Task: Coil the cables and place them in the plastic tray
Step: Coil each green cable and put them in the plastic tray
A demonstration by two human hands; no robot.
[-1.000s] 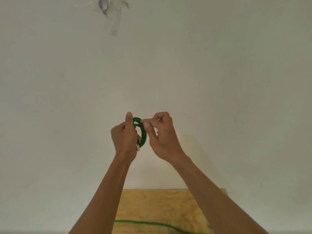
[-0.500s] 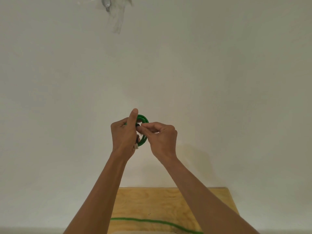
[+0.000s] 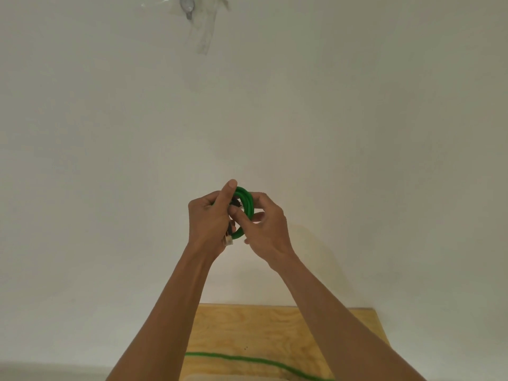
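Note:
I hold a small coil of green cable point(image 3: 245, 203) up in front of a white wall. My left hand point(image 3: 210, 224) grips the coil's left side, thumb raised, and a clear plug point(image 3: 228, 239) sticks out below its fingers. My right hand point(image 3: 265, 231) grips the coil's right side, with its thumb pressing into the middle of the loop beside a dark bit. A second green cable point(image 3: 247, 361) lies loose across the wooden table point(image 3: 255, 331) below. The plastic tray is not clearly in view.
A pale edge point(image 3: 233, 377) shows at the very bottom of the frame, below the loose cable. A piece of clear tape with a metal piece point(image 3: 189, 8) is stuck high on the wall.
My right hand has shifted from pinching the coil's top to wrapping around its right side. The view has tilted down a little, showing more of the table.

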